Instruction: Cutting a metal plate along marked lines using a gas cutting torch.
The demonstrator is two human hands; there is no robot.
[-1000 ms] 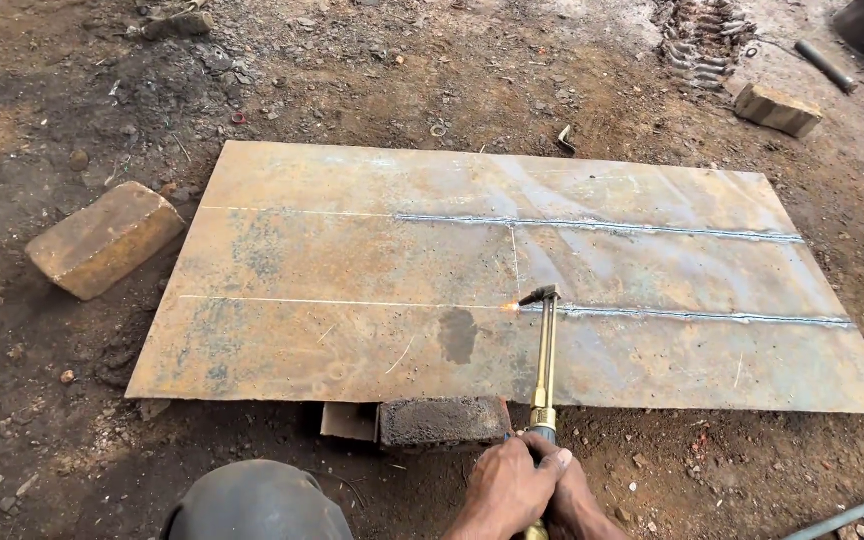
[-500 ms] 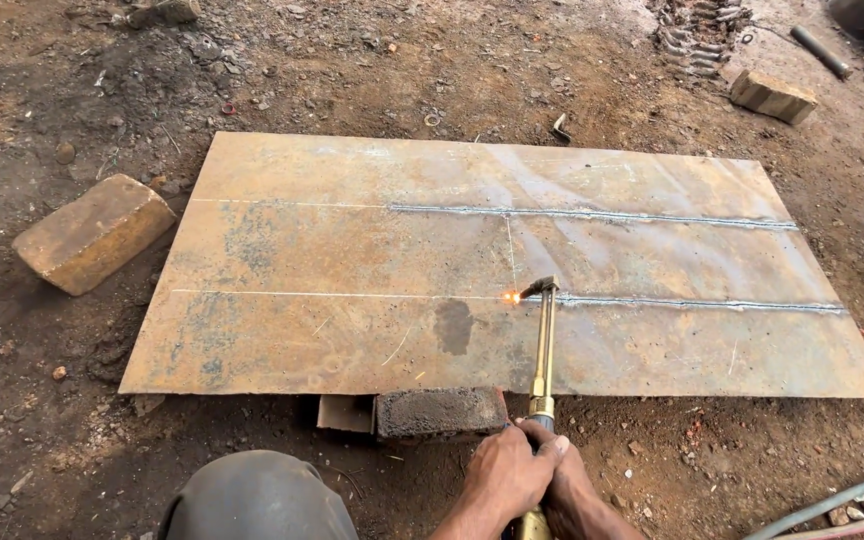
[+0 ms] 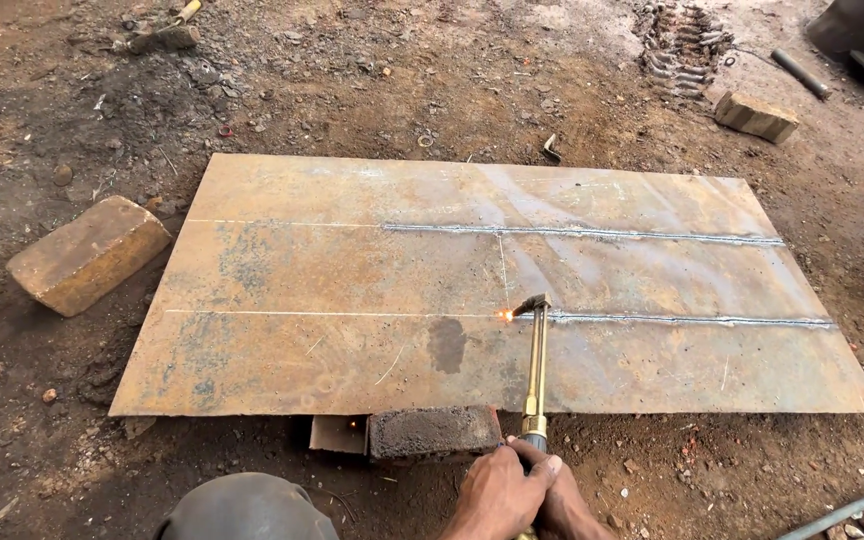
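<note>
Head view: I grip the torch (image 3: 535,370) with both hands, left (image 3: 497,495) over right (image 3: 562,505), fingers wrapped tight, its flame on the plate (image 3: 352,270).

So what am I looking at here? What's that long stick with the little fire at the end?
The picture comes from a camera on a person's head, looking down. Both hands, left hand and right hand, grip the bottom of a long brass cutting torch. Its tip makes a small bright flame on a big rusty steel sheet lying on dirt. The flame sits on a thin chalk line; right of it runs a rough cut seam. A brick lies left, and a dark block sits at the sheet's near edge.
</note>
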